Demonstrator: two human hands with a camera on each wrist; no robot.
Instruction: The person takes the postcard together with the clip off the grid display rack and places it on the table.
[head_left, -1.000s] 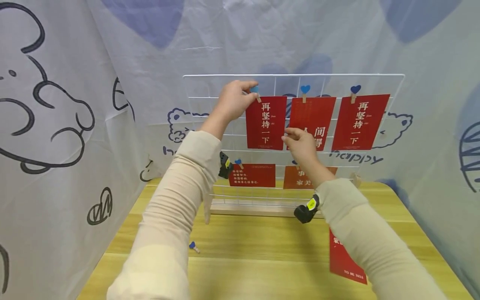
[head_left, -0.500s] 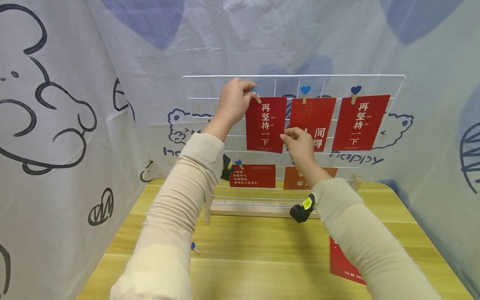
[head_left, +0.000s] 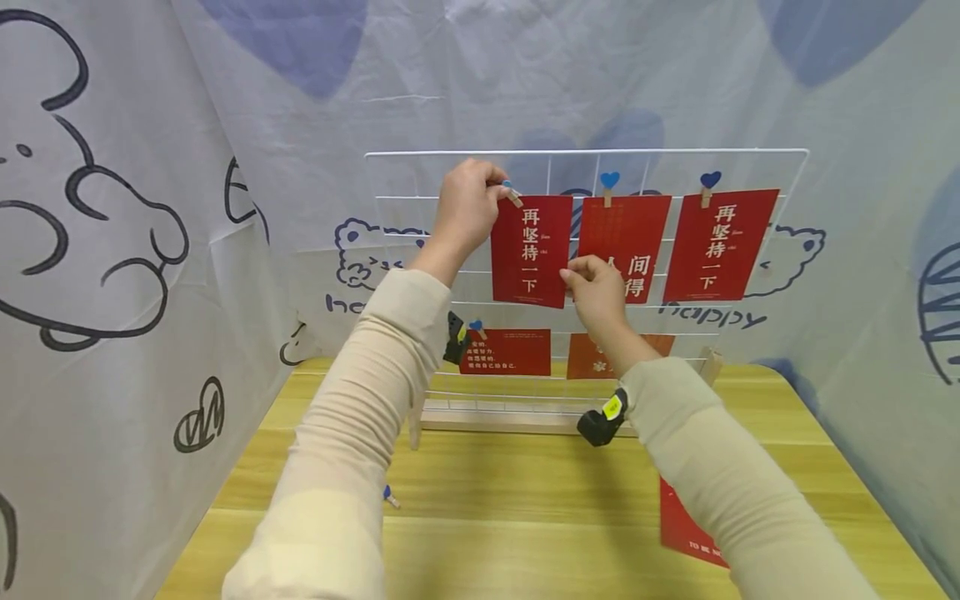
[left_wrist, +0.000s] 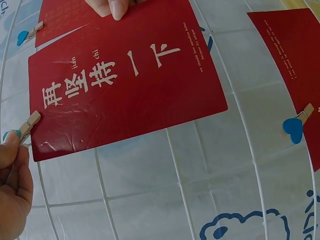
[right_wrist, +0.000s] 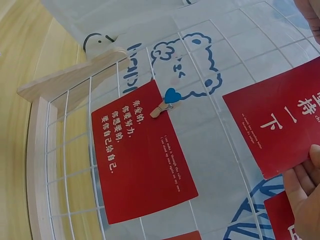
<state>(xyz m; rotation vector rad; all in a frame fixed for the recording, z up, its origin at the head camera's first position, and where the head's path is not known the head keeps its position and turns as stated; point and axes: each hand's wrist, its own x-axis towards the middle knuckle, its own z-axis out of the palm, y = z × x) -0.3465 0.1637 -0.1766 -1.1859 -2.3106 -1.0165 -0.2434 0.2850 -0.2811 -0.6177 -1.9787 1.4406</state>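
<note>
- We pinch the small clip [head_left: 512, 193] with our left hand [head_left: 467, 206] at the red card [head_left: 531, 251] top-left corner on the wire grid [head_left: 783, 152]
- Our right hand [head_left: 596, 287] pinches its lower right corner
- Next, we judge, release the clip squarely over wire and card

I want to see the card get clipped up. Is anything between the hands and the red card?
No. The left hand pinches the clip at the red card's top corner, and the right hand holds its lower edge against the wire grid. Nothing visible lies between.
</note>
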